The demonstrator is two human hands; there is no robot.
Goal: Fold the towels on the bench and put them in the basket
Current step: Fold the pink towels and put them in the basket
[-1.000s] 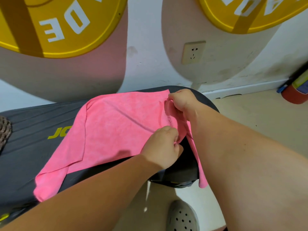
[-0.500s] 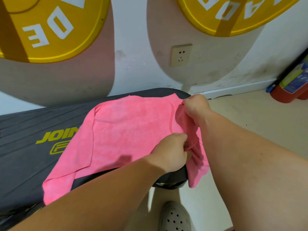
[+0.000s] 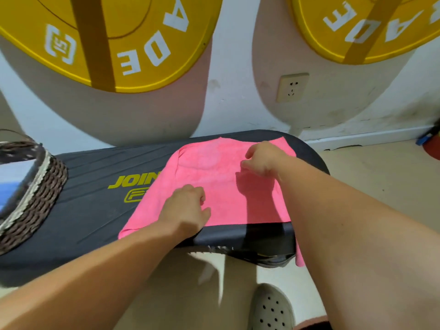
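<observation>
The light is bright and even, coming from overhead. My right hand point(image 3: 262, 158) throws a soft dark patch onto the pink terry towel point(image 3: 214, 167) just beneath it. The left yellow round weight plate point(image 3: 133, 44) and the right yellow round weight plate point(image 3: 357, 27) cast broad pinkish-grey shadows down the white wall point(image 3: 231, 67), and their rims glow faintly. The brown-and-white woven basket point(image 3: 35, 186) at the left edge is smeared with blur. The wide lens bows the black padded bench point(image 3: 83, 210) into a curve.
</observation>
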